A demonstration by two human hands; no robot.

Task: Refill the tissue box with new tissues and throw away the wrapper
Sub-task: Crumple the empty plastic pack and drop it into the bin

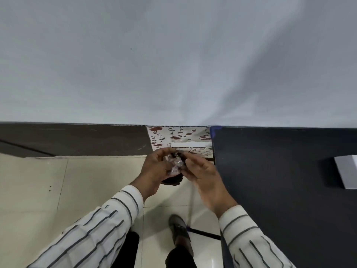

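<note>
Over open floor (96,180), hands (179,169) crumple wrapper (176,164).

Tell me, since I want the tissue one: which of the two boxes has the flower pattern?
The floral box just beyond the hands, against the wall; the plain white box at far right has none.

single head-worn wide-angle view, looking steeply down, close over hands, facing wall (173,55) and floor (77,180).

Plain grey-white wall (173,55) w/ dark baseboard (73,140) at left, cream tiled floor (87,180) below, dark tabletop (280,180) at right w/ white block (346,171).
</note>
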